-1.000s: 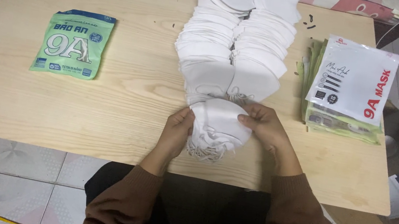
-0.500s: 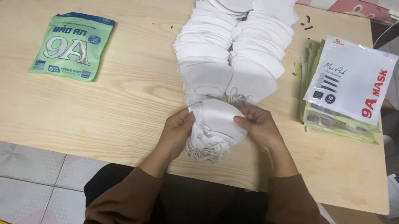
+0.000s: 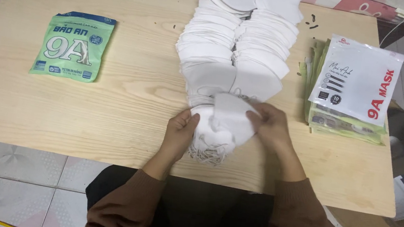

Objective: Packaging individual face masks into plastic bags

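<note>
Two hands work a small bundle of white masks (image 3: 221, 129) at the near end of the mask rows, close to the desk's front edge. Left hand (image 3: 180, 134) curls against the bundle's left side, fingers pressed into it. Right hand (image 3: 269, 125) pinches the top mask's right edge between thumb and fingers. Ear loops hang in a tangle under the bundle, hard to separate. Bundle's underside and mask count hidden by the hands.

Behind the bundle, two overlapping rows of white masks (image 3: 239, 55) run away to the far edge; their far end is cut off by the frame. Right of the rows, a stack of flat pouches (image 3: 355, 90), white one on top, green ones beneath, only edges showing. Left of the rows, well apart, a single green pouch (image 3: 73, 45) lies flat. Small dark specks (image 3: 312, 21) sit between rows and stack, too small to tell. Wooden desk (image 3: 124, 108) carries everything. Brown sleeves (image 3: 302, 222) cover both forearms.
</note>
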